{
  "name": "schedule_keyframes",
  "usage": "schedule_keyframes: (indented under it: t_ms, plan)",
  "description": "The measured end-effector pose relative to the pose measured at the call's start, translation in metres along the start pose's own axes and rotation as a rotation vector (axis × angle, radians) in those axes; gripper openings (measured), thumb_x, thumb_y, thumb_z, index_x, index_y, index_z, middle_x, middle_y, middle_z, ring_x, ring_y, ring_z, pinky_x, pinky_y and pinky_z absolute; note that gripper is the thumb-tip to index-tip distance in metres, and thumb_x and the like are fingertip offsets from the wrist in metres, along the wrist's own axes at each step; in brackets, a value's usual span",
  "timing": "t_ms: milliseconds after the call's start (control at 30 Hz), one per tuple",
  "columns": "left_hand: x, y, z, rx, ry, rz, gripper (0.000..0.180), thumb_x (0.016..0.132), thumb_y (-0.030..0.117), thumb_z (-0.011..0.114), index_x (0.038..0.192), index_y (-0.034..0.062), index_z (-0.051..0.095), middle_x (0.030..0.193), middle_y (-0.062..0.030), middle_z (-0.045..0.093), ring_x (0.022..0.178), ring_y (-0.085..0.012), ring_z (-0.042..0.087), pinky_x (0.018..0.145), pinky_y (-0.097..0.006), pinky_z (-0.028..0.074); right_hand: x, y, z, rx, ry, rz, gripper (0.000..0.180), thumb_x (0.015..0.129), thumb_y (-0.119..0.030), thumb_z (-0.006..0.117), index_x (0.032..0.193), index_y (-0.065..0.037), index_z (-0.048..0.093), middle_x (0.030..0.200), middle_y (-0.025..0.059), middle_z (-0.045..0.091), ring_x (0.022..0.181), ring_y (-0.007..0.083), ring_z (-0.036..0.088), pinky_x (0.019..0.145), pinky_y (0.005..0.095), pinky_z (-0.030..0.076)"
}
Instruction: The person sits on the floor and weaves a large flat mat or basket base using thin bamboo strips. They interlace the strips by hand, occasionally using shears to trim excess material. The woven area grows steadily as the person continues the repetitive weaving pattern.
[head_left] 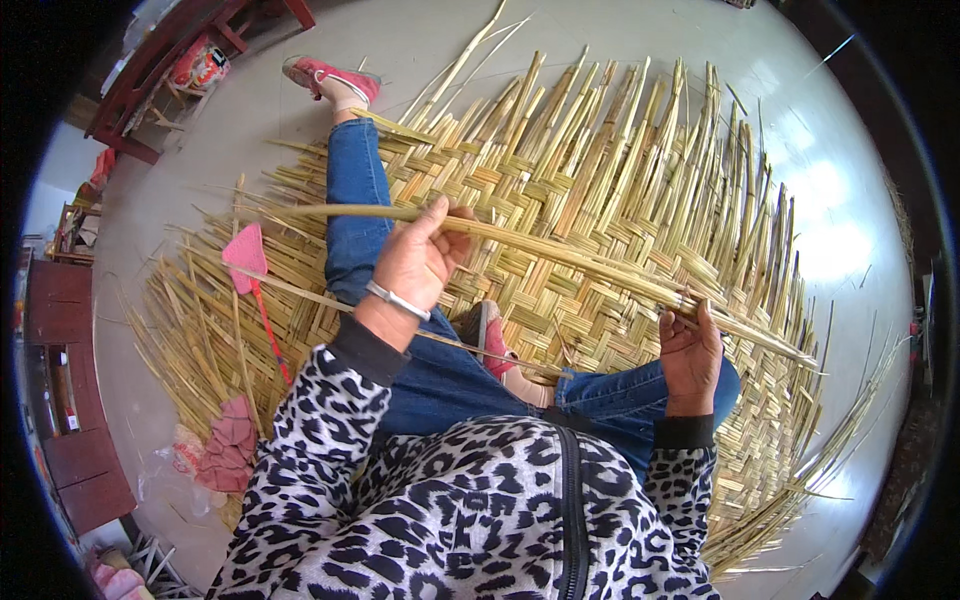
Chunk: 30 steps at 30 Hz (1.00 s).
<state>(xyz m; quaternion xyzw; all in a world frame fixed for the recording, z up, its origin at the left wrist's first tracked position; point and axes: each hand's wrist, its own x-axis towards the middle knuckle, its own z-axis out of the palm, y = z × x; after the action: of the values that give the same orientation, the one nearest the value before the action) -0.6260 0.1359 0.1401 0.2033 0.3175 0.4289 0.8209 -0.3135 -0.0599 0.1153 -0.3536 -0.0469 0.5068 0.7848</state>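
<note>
A large woven mat (540,215) of flattened yellow-green reeds lies under and around my legs, its loose ends fanning out at the far and left sides. Above it I hold a long bundle of reed strips (560,252) slanting from upper left down to the right. My left hand (420,255), with a pale bracelet at the wrist, pinches the bundle near its left part. Toward the other end, my right hand (692,345) closes thumb and fingers round the strips. A thin loose reed strip (400,325) crosses my thigh below the left hand.
A pink fly swatter (247,258) with a red handle lies on the reeds at left. Near it are a crumpled pink cloth (230,445) and a clear plastic bag (165,482). Dark red wooden furniture (85,400) stands along the left. Grey floor (820,210) surrounds the mat.
</note>
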Motion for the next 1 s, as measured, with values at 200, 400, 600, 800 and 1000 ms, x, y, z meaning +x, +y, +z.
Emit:
schedule_keyframes:
  t_ms: [200,400,600,800,1000]
  plan:
    - [0.001,0.003,0.01,0.305,0.031,0.019,0.019,0.094,0.024,0.065,0.103,0.0065,0.063,0.094,-0.0063,0.069,0.081,-0.0158,0.069,0.066,-0.026,0.057,-0.005,0.0,-0.012,0.105,0.009,0.038,0.028,0.101,-0.023,0.052,0.123,-0.006,0.057,0.113,0.0078,0.066,0.099,0.0184,0.065,0.083,0.0331,0.056]
    - [0.006,-0.017,0.008,0.287,0.126,-0.146,0.021,0.091,0.028,0.07,0.101,0.0096,0.064,0.086,-0.0056,0.07,0.077,-0.0168,0.07,0.058,-0.026,0.056,-0.017,-0.013,-0.008,-0.044,-0.018,-0.062,0.026,0.1,-0.02,0.054,0.121,-0.006,0.058,0.107,0.0073,0.068,0.095,0.0175,0.066,0.077,0.0323,0.056]
    - [0.002,-0.044,0.003,0.155,0.163,-0.232,0.02,0.09,0.027,0.071,0.095,0.0093,0.064,0.082,-0.0055,0.069,0.072,-0.0167,0.068,0.057,-0.027,0.054,-0.018,-0.018,-0.015,-0.131,0.098,-0.141,0.019,0.098,-0.017,0.058,0.115,-0.009,0.06,0.103,0.0056,0.069,0.095,0.0176,0.067,0.072,0.0325,0.057]
    - [-0.003,-0.046,0.004,0.197,0.074,-0.213,0.018,0.089,0.024,0.072,0.092,0.0073,0.065,0.078,-0.0054,0.066,0.068,-0.0156,0.064,0.054,-0.026,0.048,-0.014,-0.011,-0.036,-0.075,0.17,-0.091,0.018,0.098,-0.019,0.059,0.114,-0.01,0.061,0.099,0.0024,0.069,0.088,0.0155,0.067,0.067,0.0312,0.056]
    - [0.0,-0.049,0.002,0.229,0.088,-0.244,0.019,0.089,0.025,0.072,0.089,0.0079,0.065,0.074,-0.0041,0.065,0.062,-0.0136,0.061,0.049,-0.024,0.046,-0.021,-0.013,-0.035,-0.003,0.121,-0.08,0.021,0.098,-0.019,0.057,0.117,-0.01,0.058,0.101,0.0042,0.068,0.096,0.0166,0.066,0.069,0.0302,0.054]
